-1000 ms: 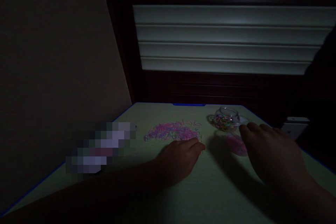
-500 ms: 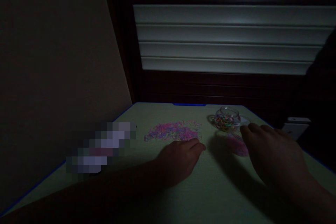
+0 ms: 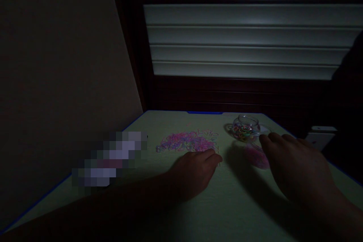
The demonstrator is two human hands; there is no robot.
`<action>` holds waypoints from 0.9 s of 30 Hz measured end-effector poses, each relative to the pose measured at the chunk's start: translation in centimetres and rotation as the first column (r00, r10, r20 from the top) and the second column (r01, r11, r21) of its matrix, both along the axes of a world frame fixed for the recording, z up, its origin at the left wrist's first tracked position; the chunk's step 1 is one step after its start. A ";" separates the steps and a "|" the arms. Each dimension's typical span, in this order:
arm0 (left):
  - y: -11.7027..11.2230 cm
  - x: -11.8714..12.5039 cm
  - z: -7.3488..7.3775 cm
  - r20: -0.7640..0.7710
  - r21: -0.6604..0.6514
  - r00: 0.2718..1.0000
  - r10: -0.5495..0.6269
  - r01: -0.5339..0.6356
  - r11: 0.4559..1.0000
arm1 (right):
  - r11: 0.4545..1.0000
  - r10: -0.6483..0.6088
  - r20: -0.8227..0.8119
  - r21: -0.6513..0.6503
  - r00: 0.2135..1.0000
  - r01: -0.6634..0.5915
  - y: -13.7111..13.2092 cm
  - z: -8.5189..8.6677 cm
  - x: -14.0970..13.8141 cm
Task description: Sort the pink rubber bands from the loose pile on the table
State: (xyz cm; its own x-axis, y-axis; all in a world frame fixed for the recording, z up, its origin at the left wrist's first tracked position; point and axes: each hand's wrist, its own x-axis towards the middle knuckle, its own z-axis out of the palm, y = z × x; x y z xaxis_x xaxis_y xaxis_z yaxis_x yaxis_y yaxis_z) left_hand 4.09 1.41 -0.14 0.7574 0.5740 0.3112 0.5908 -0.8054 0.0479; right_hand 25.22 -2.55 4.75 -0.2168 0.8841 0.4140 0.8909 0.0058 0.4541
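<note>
A loose pile of small pink and purple rubber bands [image 3: 184,141] is spread over the middle of the table [image 3: 232,208]. My left hand [image 3: 198,168] rests at the pile's near right edge, fingers curled down and closed; what they pinch is hidden, though a few bands show by the fingertips. On the right, a clear jar [image 3: 255,157] with pink contents is partly covered by my right hand [image 3: 295,162], whose fingers are bent round its upper side. Behind it stands an open round glass jar [image 3: 245,128] holding multicoloured rubber bands.
A blurred-out, pale long item [image 3: 113,159] lies at the table's left side. A white box-like object [image 3: 320,136] is beyond the right edge. Behind the table rises a dark frame with pale slats [image 3: 244,41]; a wall [image 3: 65,64] borders the left.
Both hands stay in nearly the same place. No clear movement of the jars or the pile shows.
</note>
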 end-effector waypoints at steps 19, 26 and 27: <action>-0.1 0.1 0.1 -0.011 -0.015 1.000 0.010 -0.010 1.000 | 0.994 0.100 -0.012 0.052 0.995 -0.100 0.1 -0.6 0.2; 0.1 0.1 -0.6 0.021 0.000 0.999 0.033 -0.033 0.999 | 0.974 0.223 -0.085 -0.022 0.971 -0.226 0.2 -0.9 -0.7; 0.1 0.2 -0.6 0.026 0.005 0.999 0.035 -0.035 0.999 | 0.967 0.238 -0.114 -0.066 0.965 -0.246 0.3 -1.0 -0.8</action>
State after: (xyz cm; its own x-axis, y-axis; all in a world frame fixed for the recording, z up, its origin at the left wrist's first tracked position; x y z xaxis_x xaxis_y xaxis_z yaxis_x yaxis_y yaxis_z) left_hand 4.24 1.50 -0.77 0.7286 0.5984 0.3334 0.6172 -0.7846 0.0596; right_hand 24.37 -2.23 3.71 -0.3876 0.8413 0.3768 0.9008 0.2589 0.3486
